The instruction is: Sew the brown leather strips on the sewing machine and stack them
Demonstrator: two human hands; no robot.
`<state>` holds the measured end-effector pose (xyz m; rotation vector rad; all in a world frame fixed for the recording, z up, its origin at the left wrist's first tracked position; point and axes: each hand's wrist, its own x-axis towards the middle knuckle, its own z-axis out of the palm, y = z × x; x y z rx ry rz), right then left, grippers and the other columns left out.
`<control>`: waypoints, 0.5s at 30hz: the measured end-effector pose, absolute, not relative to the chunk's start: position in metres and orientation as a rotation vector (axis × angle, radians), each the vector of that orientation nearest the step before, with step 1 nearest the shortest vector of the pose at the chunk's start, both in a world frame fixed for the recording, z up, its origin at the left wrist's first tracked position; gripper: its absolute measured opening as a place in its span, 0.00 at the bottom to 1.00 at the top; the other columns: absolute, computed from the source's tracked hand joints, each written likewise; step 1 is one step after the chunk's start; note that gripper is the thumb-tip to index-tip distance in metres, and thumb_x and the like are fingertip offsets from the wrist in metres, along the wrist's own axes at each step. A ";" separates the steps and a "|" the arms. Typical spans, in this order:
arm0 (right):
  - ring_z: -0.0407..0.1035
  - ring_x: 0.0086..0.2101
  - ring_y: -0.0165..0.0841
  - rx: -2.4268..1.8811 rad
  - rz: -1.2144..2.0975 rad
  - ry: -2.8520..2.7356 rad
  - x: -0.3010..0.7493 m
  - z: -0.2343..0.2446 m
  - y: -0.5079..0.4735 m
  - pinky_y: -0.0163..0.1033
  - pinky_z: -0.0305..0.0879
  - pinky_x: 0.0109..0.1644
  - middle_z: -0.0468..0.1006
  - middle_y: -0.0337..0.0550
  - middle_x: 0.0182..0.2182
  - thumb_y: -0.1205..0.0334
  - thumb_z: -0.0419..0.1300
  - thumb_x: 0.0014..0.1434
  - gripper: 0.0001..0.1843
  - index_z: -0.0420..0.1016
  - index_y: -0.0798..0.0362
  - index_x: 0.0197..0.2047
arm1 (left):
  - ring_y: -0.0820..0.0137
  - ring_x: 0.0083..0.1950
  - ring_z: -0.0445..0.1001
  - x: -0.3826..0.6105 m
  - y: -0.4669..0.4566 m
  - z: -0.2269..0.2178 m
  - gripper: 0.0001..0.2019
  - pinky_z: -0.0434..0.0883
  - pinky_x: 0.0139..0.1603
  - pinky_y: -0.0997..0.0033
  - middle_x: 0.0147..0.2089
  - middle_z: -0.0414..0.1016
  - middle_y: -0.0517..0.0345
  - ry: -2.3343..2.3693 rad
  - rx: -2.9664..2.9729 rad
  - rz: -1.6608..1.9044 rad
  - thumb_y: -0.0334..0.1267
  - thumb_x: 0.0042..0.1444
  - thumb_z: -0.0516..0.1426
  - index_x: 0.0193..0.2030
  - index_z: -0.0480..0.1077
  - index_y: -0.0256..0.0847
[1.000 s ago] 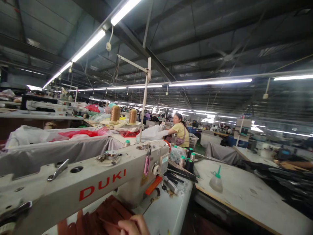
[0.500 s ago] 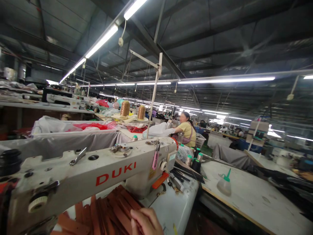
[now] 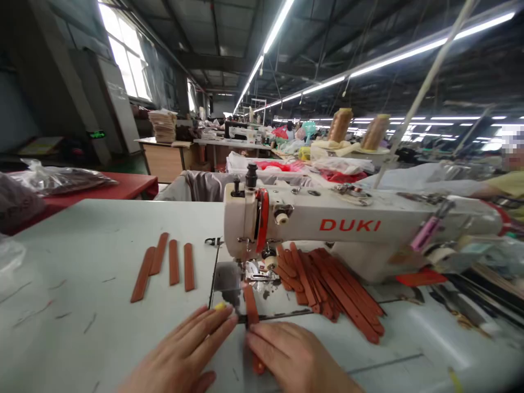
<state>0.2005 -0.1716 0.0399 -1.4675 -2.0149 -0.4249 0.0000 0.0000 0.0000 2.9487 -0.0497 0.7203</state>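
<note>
A brown leather strap [image 3: 251, 305] lies lengthwise on the machine bed, its far end by the presser foot [image 3: 262, 277] of the white sewing machine [image 3: 303, 210]. My right hand [image 3: 290, 355] grips the strap near its close end, fingers bent over its right edge. Left of the strap, my left hand [image 3: 192, 349] rests with fingers stretched out and nothing held; a small yellow patch shows at one fingertip. Several similar straps [image 3: 339, 289] are heaped under the machine arm. More single straps [image 3: 174, 262] lie apart on the table to the left.
The pale tabletop [image 3: 82, 262] spreads to the left, with a red table [image 3: 135, 185] bearing plastic bags beyond. Pink snips [image 3: 426, 233] hang on the machine arm. Thread cones [image 3: 339, 124] stand behind. A co-worker's sleeve [image 3: 503, 185] shows at the far right.
My view has swung left and down to the needle area. My right hand has gone from the strap heap to the single strap by the presser foot. My left hand has come into view.
</note>
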 end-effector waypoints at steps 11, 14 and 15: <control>0.75 0.33 0.34 -1.373 -0.452 -2.172 0.207 0.024 -0.131 0.36 0.77 0.40 0.81 0.47 0.30 0.70 0.41 0.72 0.23 0.79 0.61 0.41 | 0.60 0.67 0.65 0.060 0.014 0.025 0.30 0.64 0.65 0.53 0.67 0.66 0.45 -0.197 3.033 0.494 0.24 0.55 0.50 0.66 0.58 0.33; 0.76 0.32 0.32 -1.353 -0.535 -2.261 0.209 0.026 -0.129 0.33 0.77 0.35 0.82 0.42 0.29 0.70 0.43 0.72 0.22 0.79 0.57 0.39 | 0.61 0.66 0.66 0.058 0.015 0.022 0.30 0.64 0.66 0.56 0.65 0.68 0.47 -0.218 3.022 0.604 0.23 0.55 0.49 0.67 0.57 0.33; 0.76 0.31 0.31 -1.353 -0.530 -2.291 0.209 0.026 -0.129 0.32 0.76 0.32 0.82 0.41 0.29 0.69 0.44 0.72 0.22 0.79 0.56 0.39 | 0.62 0.66 0.66 0.058 0.015 0.021 0.30 0.64 0.66 0.58 0.65 0.68 0.47 -0.215 3.012 0.626 0.23 0.54 0.48 0.66 0.58 0.33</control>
